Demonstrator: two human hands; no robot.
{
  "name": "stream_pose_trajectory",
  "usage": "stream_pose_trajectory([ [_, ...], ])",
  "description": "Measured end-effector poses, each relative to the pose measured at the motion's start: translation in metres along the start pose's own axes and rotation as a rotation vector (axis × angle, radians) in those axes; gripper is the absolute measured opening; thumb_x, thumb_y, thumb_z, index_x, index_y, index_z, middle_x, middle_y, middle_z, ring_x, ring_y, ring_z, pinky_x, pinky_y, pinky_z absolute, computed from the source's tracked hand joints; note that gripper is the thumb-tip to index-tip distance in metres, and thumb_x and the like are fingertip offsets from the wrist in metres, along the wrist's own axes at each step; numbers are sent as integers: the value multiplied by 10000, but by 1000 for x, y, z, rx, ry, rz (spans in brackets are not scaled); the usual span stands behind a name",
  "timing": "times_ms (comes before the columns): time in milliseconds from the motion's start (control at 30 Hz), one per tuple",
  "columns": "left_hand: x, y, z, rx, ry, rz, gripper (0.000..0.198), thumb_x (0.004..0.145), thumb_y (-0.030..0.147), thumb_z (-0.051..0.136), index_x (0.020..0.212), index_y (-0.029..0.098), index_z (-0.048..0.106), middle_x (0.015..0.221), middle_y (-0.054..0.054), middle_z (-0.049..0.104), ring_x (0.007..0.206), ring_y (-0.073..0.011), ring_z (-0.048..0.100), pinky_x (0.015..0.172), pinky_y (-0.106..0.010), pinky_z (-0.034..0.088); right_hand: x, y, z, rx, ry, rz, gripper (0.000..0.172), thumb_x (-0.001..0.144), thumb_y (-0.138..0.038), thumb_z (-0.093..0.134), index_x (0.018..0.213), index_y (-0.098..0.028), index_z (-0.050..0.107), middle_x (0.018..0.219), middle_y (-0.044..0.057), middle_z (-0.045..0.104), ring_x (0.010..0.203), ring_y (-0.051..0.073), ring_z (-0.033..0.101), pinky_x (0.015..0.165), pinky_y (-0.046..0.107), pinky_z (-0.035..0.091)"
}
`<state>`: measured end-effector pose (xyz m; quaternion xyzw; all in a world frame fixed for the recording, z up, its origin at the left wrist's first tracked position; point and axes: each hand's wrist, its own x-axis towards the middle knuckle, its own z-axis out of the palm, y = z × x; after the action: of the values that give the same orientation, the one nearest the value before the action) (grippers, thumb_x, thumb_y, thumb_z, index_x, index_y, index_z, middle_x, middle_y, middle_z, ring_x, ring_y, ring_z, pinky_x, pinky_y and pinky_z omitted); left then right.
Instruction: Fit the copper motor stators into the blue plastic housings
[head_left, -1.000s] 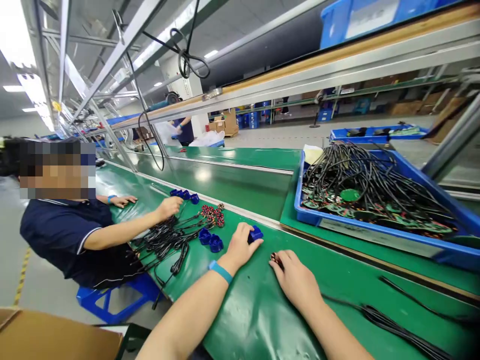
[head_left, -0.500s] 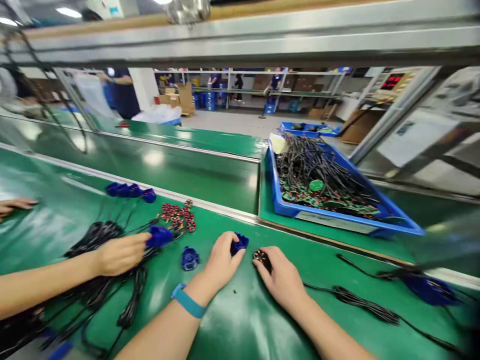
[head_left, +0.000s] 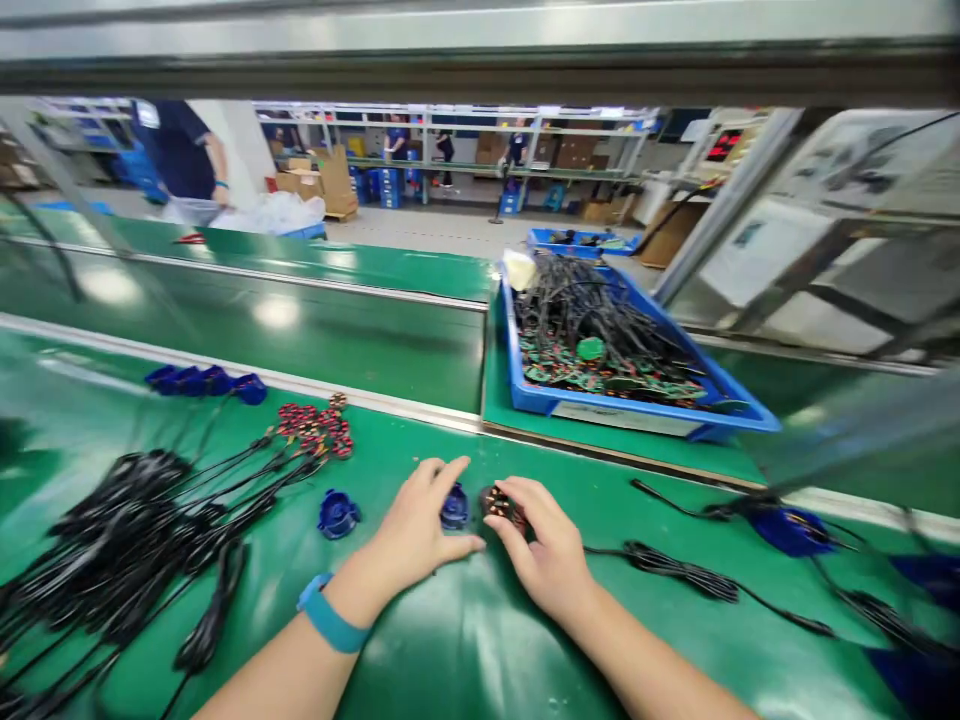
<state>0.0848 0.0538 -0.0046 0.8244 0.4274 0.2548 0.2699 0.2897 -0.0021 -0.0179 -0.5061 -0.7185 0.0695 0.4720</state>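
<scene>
My left hand [head_left: 412,520] is open, its fingers spread around a round blue plastic housing [head_left: 454,508] that appears to rest on the green table. The palm side hides part of this housing. Close by on the right, my right hand [head_left: 544,545] pinches a small round motor stator [head_left: 500,502] with copper-coloured windings. A black cable [head_left: 679,570] trails from behind that hand to the right, bundled midway. Left of my left hand, another blue housing [head_left: 338,514] lies with its hollow side up.
Many black cables [head_left: 150,540] spread over the left side, with red-and-copper stators [head_left: 315,428] at their ends. Blue housings [head_left: 206,382] line the rail. A blue tray [head_left: 622,425] of cables and green parts stands behind. More blue housings [head_left: 791,530] sit right. A person [head_left: 176,150] stands beyond.
My left hand has let go of the blue housing and spread its fingers. My right hand still holds the stator, now turned more toward me. Another person's hands have left the view at left.
</scene>
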Motion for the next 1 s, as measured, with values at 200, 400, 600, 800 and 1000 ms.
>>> stream_pose_trajectory([
  [200,-6,16,-10,-85,-102,27,520,783,252,725,1284,228,590,1216,-83,663,1119,-260,637,996,-387,525,-7,4,5,-16,15,-15,297,939,-331,626,1209,-206,631,1161,120,658,1034,237,671,871,357,597],
  [400,-9,8,-1,-95,-36,32,462,797,247,741,1236,234,596,1182,-75,679,1090,-247,627,971,-397,516,-9,-12,6,64,-44,-9,278,956,-290,602,1211,-183,629,1153,139,645,1045,225,660,911,366,592],
  [600,-9,1,8,-46,23,166,401,822,174,727,1180,226,555,1138,-65,651,1082,-235,577,953,-407,507,-2,-17,4,62,-83,-16,296,965,-266,591,1250,-188,601,1125,125,624,1013,205,648,884,365,596],
  [800,-7,0,8,47,47,218,421,828,193,727,1197,244,531,1159,-62,653,1093,-240,591,951,-409,532,0,-19,1,97,-90,-20,288,957,-268,598,1237,-201,615,1101,106,626,1009,199,621,879,356,572],
  [1000,-4,-31,17,75,172,334,393,824,375,694,1197,331,578,1114,-20,702,996,-280,675,890,-457,580,2,-19,12,-97,-181,8,396,898,-471,676,1192,-208,651,1119,77,660,1032,189,629,930,324,547],
])
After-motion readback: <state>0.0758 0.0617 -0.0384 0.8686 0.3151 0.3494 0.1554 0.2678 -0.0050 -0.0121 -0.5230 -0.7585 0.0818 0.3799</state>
